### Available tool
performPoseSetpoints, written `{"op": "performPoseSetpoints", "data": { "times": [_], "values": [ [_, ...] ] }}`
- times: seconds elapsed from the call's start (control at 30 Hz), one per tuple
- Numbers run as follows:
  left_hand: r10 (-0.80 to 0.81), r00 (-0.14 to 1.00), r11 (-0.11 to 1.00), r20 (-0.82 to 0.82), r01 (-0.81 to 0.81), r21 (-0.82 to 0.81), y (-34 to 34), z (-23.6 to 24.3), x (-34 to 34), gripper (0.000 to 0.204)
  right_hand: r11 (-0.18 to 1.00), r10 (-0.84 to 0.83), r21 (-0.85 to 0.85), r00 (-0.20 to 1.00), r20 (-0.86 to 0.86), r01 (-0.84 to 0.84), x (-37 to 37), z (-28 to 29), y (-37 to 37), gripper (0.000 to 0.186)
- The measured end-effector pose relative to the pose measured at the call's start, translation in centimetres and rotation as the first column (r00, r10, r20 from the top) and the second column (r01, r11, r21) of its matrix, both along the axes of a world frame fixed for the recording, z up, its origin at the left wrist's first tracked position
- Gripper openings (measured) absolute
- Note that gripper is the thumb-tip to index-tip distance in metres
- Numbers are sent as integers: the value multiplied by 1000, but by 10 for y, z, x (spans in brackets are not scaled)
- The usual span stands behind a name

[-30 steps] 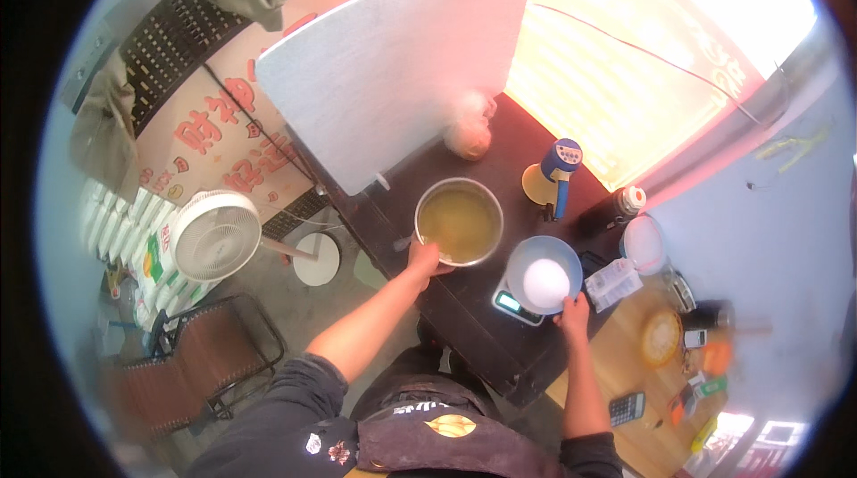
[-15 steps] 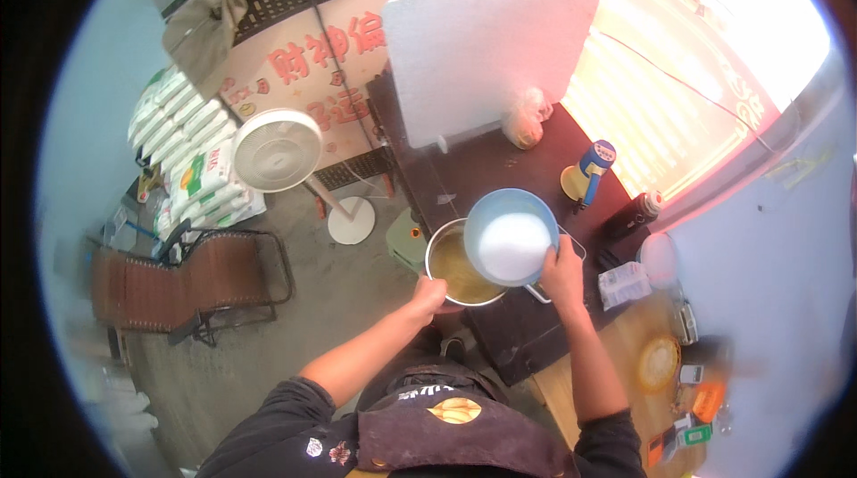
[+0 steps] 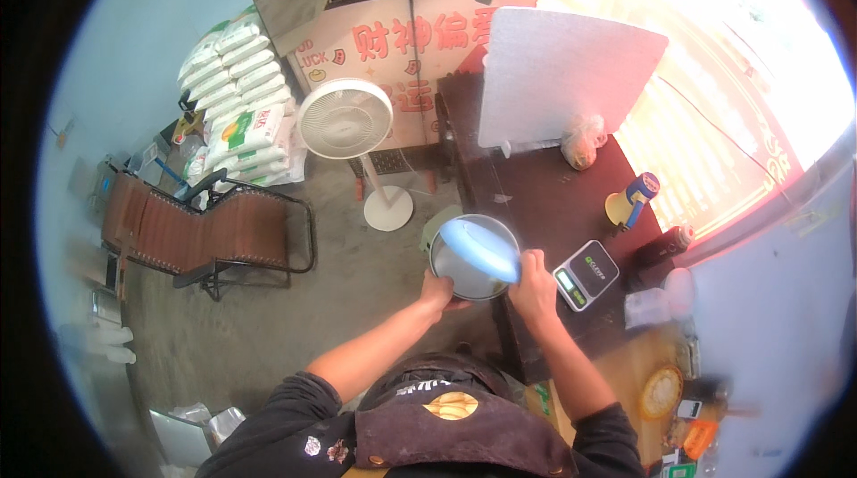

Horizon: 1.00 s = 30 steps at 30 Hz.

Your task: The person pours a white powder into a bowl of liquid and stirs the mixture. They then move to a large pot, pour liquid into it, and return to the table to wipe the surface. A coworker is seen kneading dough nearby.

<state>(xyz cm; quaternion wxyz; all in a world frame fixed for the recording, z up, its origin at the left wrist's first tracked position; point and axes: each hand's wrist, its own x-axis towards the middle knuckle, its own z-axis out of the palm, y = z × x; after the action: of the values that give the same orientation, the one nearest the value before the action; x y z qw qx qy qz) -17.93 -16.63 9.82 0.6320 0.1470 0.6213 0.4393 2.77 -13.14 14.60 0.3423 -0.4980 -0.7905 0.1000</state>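
Observation:
My left hand (image 3: 437,292) grips the near left rim of a round metal pot (image 3: 505,234), which is at the table's left edge. With my right hand (image 3: 534,286) I hold a light blue plastic bowl (image 3: 479,249) by its rim, tipped steeply over the pot's mouth. The bowl's outer side faces up, so its inside is hidden. Below it, part of the pot's inside shows greyish white. A digital kitchen scale (image 3: 586,274) lies on the dark table (image 3: 536,183), just right of my right hand.
A megaphone (image 3: 632,201), a dark bottle (image 3: 665,246), a bagged item (image 3: 582,143) and an upright white board (image 3: 567,76) stand on the table. To the left are a pedestal fan (image 3: 346,119), a brown recliner (image 3: 205,224) and stacked white sacks (image 3: 245,125).
The bowl, level with white contents before, is now tipped over the pot. The pot's inside went from yellowish to greyish white. The scale has come into sight, and the view has shifted left.

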Motion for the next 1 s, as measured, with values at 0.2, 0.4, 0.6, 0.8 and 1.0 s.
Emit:
{"op": "performPoseSetpoints", "data": {
  "times": [0.2, 0.4, 0.6, 0.8, 1.0],
  "values": [
    [-54, 994, 978, 97, 33, 204, -17, 10, -57, 32, 977, 145, 149, 988, 47, -150, -47, -12, -19, 48],
    [150, 986, 936, 70, -164, 311, -24, 16, -84, 32, 969, 140, 189, 985, 102, -157, -93, -17, -36, 61],
    [172, 985, 969, 28, -174, 176, -27, -5, -115, 40, 989, 115, 100, 992, -54, -109, -129, -20, -35, 58],
    [217, 976, 976, 5, -217, -23, -6, -36, -139, 46, 707, -588, -699, 459, -665, -108, -91, -57, 48, 36],
    [321, 947, 947, -1, -321, -34, 4, -53, -157, 44, 593, -774, -700, -44, -631, -398, -1, -122, 119, 57]
  ]
}}
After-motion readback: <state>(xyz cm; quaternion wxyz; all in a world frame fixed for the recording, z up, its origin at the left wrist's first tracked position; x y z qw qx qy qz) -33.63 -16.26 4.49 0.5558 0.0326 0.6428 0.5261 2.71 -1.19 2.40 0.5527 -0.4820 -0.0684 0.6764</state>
